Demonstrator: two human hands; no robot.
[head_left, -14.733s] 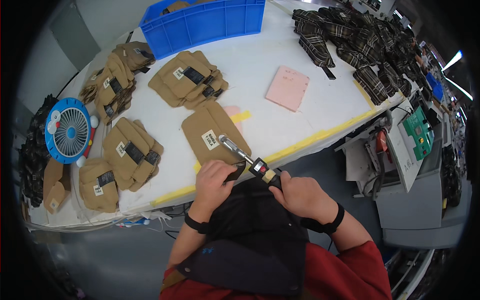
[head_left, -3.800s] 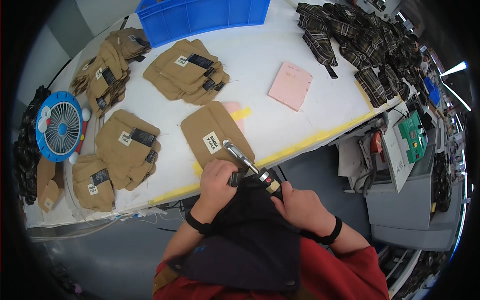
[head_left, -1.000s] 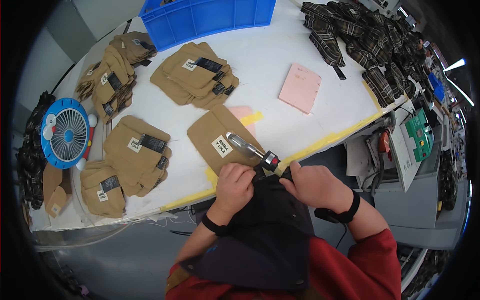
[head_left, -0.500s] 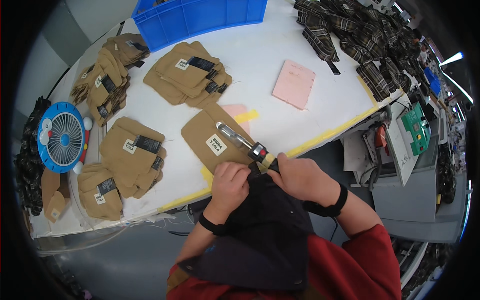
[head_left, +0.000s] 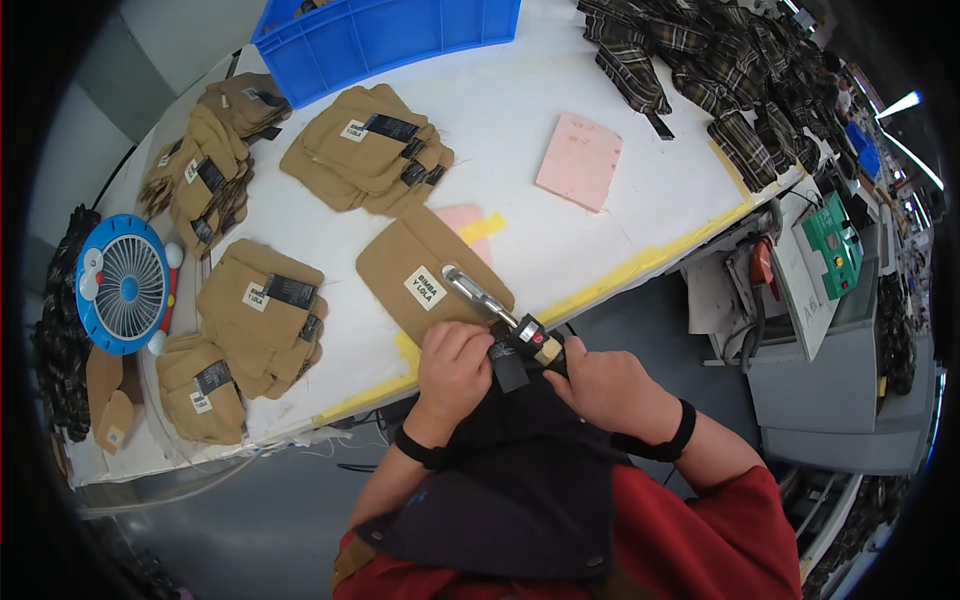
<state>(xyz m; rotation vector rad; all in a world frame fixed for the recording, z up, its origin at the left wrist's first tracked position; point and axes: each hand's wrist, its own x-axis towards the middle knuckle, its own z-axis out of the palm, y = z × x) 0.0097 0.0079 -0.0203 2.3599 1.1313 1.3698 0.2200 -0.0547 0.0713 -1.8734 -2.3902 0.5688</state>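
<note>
Left hand [head_left: 455, 365] curled at table edge, fingers [head_left: 470, 345] closed, pinching small black label [head_left: 508, 370] against dark fabric [head_left: 520, 470] in lap. Right hand [head_left: 600, 385] closed round handle end of tagging tool [head_left: 500, 315]; black/tan grip just visible betw. thumb & fingers, metal shaft pointing up-left over table. Shaft tip lay on single tan fabric piece [head_left: 430, 275] w/ white label, flat near front edge of white table [head_left: 500, 130]. Black band on each wrist; red sleeves below.

Dark fabric draped from hands down over lap, top edge bunched under both hands, touching label.

Other tan pieces in stacks: one at centre-left [head_left: 260, 310], one lower-left [head_left: 205, 385], one far left [head_left: 205, 165], one top centre [head_left: 370, 145], most w/ black labels on top. Pink pad [head_left: 580, 160] well apart to right on table. Small pink patch & yellow tape strip [head_left: 483, 228] just beside single tan piece. Blue crate [head_left: 390, 35] at back edge. Plaid garments [head_left: 720, 70] heaped at top right. Blue round fan [head_left: 125, 285] at left table edge. Green-topped machine [head_left: 830, 240] off table at right.
</note>
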